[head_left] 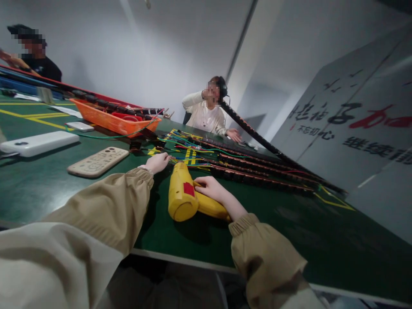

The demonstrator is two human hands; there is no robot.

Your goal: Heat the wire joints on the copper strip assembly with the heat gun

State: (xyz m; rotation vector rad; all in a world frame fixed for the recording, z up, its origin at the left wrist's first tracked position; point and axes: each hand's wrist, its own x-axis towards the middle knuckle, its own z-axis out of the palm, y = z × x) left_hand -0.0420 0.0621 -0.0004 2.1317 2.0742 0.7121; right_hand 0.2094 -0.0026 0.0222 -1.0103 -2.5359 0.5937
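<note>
Near the middle of the green table, a yellow heat gun (182, 195) with a red patch is held by my right hand (209, 189), whose fingers wrap round its handle. Its nozzle points away from me, toward the wires. Just left of the nozzle, my left hand (157, 163) is closed in a pinch on the ends of thin coloured wires (202, 162). These wires run right to long dark cable strips (251, 174) lying across the table. The fingertips of my left hand are small in view.
A phone (98, 162), a white power bank (40, 143) and an orange basket (112, 120) stand on the left of the table (199, 240). Across it sits a person (207, 118) beside a raised dark strip (254, 133); another person (41, 64) is at far left.
</note>
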